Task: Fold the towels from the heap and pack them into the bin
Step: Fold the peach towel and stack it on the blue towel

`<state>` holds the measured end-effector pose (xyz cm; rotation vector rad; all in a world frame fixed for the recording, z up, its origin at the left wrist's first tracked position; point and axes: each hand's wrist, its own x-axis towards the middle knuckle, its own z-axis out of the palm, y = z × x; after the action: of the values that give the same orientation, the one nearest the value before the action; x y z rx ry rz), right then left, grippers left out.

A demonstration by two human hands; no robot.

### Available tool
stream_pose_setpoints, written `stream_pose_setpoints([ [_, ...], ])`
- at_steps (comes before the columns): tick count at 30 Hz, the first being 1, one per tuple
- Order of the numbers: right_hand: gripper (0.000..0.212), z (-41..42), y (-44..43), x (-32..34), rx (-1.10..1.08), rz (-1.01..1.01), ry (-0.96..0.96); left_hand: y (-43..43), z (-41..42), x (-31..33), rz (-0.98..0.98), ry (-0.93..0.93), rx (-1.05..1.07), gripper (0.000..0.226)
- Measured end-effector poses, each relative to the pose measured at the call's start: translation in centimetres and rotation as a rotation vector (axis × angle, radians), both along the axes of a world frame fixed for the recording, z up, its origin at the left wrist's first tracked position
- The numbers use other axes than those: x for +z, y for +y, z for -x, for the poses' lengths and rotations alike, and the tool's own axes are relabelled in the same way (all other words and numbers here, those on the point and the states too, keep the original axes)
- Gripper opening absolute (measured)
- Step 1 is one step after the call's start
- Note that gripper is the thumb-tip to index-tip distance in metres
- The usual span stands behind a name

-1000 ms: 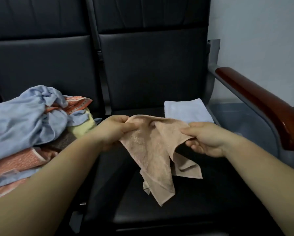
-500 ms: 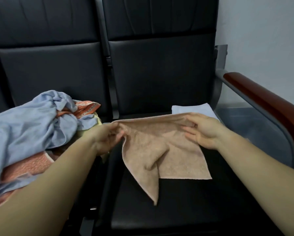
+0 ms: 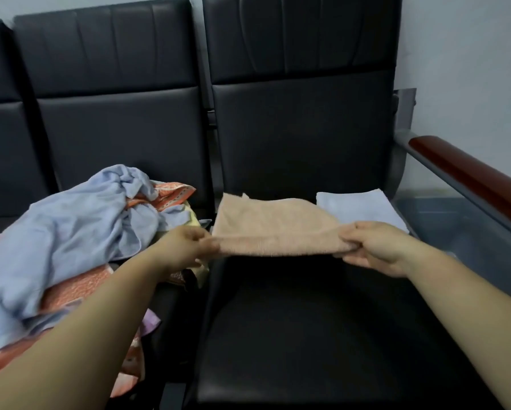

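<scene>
1. Your left hand (image 3: 186, 247) is pinching the near left corner of the peach towel (image 3: 272, 226), thumb on top with the fingers curled under.
2. Your right hand (image 3: 375, 247) has the near right corner in the same kind of pinch, so the near edge runs taut between your two hands, up off the black seat (image 3: 307, 321).
3. The rest of the peach towel lies back toward the backrest. Its far right part overlaps the left corner of the pale folded towel (image 3: 360, 207), which sits at the back right of the seat, near the wooden armrest (image 3: 470, 179).
4. The heap (image 3: 70, 226) is on the next seat over to your left: mostly a crumpled light blue cloth, with an orange patterned towel (image 3: 174, 192) poking out. The orange one has a printed border, but it's too blurry to tell if any of it is lettering.
5. Versus half a second ago, the towel's long corner was drooping toward the front of the seat and your right hand lay flat on top of it. Now that corner's gone from the front and both hands have the near edge.
</scene>
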<state>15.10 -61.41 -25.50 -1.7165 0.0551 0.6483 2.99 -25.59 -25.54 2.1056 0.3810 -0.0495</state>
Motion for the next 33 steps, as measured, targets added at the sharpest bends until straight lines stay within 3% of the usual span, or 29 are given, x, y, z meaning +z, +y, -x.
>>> stream_pose_setpoints([
  [2,0.014,0.6,-0.2,-0.7,0.092,0.216,0.031,-0.2,0.5,-0.9,-0.05,0.234,-0.057,0.018],
  [4,0.014,1.2,-0.4,-0.9,0.196,0.415,-0.073,0.1,0.7,-1.3,-0.07,0.328,-0.054,0.016],
  [6,0.017,1.7,-0.3,-0.8,0.24,0.513,-0.258,0.3,0.6,-1.3,-0.095,0.293,-0.033,0.017],
  [8,0.02,2.1,0.2,-0.8,0.194,0.475,-0.404,0.0,0.5,-1.2,-0.04,0.196,0.005,0.02],
  [10,0.023,2.4,0.6,-1.0,0.161,0.435,-0.445,-0.1,0.3,-1.4,0.223,0.139,0.082,0.02],
  [12,0.023,2.6,0.9,-1.4,0.182,0.484,-0.374,-0.1,0.4,-1.8,0.375,0.213,0.124,0.021],
  [17,0.017,3.4,0.4,-2.6,0.166,0.462,0.064,0.1,1.8,-2.2,0.336,0.542,0.055,0.03],
  [20,0.013,3.9,0.8,-2.8,0.157,0.432,-0.003,-0.2,1.9,-2.7,0.271,0.479,0.109,0.029],
  [26,0.017,3.8,2.6,-4.0,0.084,0.523,-0.412,-1.3,0.9,-2.9,0.115,0.259,0.156,0.017],
  [33,0.019,3.0,3.6,-5.6,0.003,0.606,-0.462,-1.9,0.1,-4.4,-0.263,0.073,0.171,0.019],
])
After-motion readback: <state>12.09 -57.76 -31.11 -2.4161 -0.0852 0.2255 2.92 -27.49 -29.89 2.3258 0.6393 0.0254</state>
